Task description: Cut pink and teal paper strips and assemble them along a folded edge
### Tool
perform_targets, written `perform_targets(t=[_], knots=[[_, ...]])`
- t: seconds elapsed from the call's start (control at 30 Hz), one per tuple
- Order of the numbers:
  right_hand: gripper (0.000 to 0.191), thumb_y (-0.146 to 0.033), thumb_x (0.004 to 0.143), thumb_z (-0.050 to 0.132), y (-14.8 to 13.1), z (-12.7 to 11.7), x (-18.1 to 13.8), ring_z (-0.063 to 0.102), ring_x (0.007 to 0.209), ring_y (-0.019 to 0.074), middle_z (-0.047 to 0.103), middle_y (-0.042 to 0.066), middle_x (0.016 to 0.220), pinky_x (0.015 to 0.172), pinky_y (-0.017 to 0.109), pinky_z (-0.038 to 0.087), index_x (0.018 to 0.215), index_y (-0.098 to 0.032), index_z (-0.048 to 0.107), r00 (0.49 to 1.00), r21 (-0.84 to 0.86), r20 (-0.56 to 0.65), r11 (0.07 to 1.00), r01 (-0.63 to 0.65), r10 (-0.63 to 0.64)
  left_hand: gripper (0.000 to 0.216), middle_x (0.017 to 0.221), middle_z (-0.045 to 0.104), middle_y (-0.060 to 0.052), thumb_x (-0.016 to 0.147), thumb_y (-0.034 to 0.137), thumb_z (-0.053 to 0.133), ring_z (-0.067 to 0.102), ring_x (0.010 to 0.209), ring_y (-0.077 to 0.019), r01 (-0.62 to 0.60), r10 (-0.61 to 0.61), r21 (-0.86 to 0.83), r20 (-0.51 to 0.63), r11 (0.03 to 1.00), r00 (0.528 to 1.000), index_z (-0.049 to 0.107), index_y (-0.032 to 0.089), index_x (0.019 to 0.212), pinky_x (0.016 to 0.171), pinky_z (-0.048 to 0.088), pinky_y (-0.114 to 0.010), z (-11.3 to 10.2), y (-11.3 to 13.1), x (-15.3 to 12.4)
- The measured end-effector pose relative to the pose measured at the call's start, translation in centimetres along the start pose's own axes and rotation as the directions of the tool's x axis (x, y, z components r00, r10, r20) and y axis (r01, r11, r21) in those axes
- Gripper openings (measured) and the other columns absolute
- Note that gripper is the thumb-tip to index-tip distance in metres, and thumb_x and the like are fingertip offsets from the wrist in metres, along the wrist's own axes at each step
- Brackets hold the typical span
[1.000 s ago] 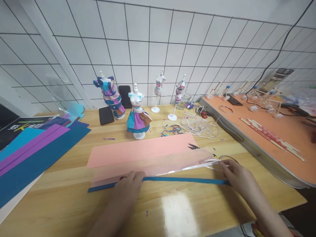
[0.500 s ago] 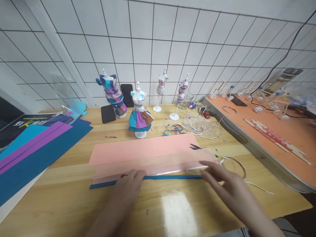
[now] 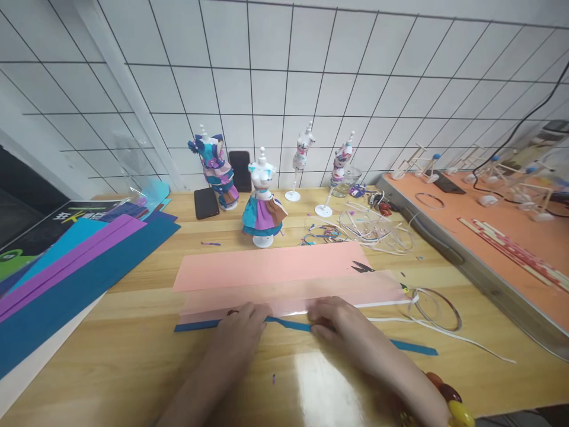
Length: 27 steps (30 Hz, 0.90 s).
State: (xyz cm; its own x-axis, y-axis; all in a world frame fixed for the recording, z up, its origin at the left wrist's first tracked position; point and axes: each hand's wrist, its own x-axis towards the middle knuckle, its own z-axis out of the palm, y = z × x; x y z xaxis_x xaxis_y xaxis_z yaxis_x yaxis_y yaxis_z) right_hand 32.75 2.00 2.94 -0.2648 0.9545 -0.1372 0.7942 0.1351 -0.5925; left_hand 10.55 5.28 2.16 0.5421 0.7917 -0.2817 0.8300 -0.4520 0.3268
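A narrow blue strip [image 3: 291, 325] runs along the near edge of a translucent peach sheet [image 3: 373, 284]. My left hand [image 3: 242, 332] is bent over the strip's left part, its fingers together and pressing it against the sheet. Close by on the right, my right hand [image 3: 342, 323] has its thumb and fingers closed around the same strip. Past that hand the strip's free end angles toward me on the table. A peach foam-like sheet [image 3: 267, 265] lies partly under the translucent one. Dark scissor blades [image 3: 362, 266] stick out beyond it; their handles are mostly hidden.
Small dress forms, including one in a colourful skirt [image 3: 263, 216], stand behind the sheets. Purple sheets [image 3: 89, 255] and blue ones pile up at left. Tangled cords [image 3: 373, 228], a white cord loop [image 3: 440, 308] and an orange board [image 3: 448, 207] are on the right.
My right hand has moved left, toward my left hand, and closed on the blue strip. The strip now bends, with its right end swung toward me. The view has shifted slightly left.
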Motion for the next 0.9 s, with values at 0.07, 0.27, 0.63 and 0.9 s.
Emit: perform_targets(t=[0.07, 0.27, 0.63, 0.9], knots=[[0.018, -0.006, 0.071, 0.047, 0.1, 0.1, 0.0, 0.053, 0.074, 0.0151, 0.057, 0.000, 0.070, 0.071, 0.025, 0.038, 0.061, -0.019, 0.051, 1.000, 0.016, 0.018, 1.000, 0.005, -0.006, 0.034, 0.103, 0.058, -0.005, 0.091, 0.021, 0.025, 0.055, 0.098, -0.0186, 0.000, 0.000, -0.006, 0.007, 1.000, 1.000, 0.052, 0.023, 0.111, 0.087, 0.040, -0.032, 0.0, 0.0, 0.1], [0.014, -0.013, 0.076, 0.047, 0.6, -0.5, -0.3, 0.054, 0.072, 0.0145, 0.059, 0.000, 0.073, 0.067, 0.023, 0.038, 0.066, -0.019, 0.054, 0.999, 0.102, 0.025, 0.994, -0.028, 0.025, 0.033, 0.104, 0.058, -0.006, 0.090, 0.020, 0.026, 0.055, 0.099, -0.0195, 0.006, -0.005, -0.018, 0.032, 1.000, 0.999, 0.053, 0.022, 0.109, 0.087, 0.040, -0.033, -0.1, -0.1, 0.3], [0.018, -0.022, 0.079, 0.045, 4.1, -1.5, -0.3, 0.054, 0.063, 0.0158, 0.062, 0.000, 0.065, 0.057, 0.023, 0.035, 0.064, -0.019, 0.054, 0.980, 0.053, -0.002, 0.978, -0.200, 0.201, 0.035, 0.108, 0.057, -0.006, 0.088, 0.020, 0.031, 0.054, 0.101, -0.0207, 0.053, -0.050, -0.056, 0.057, 0.997, 0.997, 0.051, 0.024, 0.116, 0.087, 0.041, -0.035, -0.4, 0.2, 0.2], [0.020, -0.026, 0.078, 0.044, 5.1, -1.4, -0.7, 0.054, 0.061, 0.0158, 0.061, -0.001, 0.063, 0.056, 0.024, 0.034, 0.062, -0.020, 0.054, 0.966, 0.076, -0.004, 0.963, -0.259, 0.260, 0.040, 0.118, 0.055, -0.004, 0.085, 0.023, 0.039, 0.051, 0.106, -0.0218, 0.050, -0.041, -0.103, 0.083, 0.993, 0.996, 0.049, 0.027, 0.123, 0.089, 0.041, -0.036, -0.7, 0.2, 0.0]])
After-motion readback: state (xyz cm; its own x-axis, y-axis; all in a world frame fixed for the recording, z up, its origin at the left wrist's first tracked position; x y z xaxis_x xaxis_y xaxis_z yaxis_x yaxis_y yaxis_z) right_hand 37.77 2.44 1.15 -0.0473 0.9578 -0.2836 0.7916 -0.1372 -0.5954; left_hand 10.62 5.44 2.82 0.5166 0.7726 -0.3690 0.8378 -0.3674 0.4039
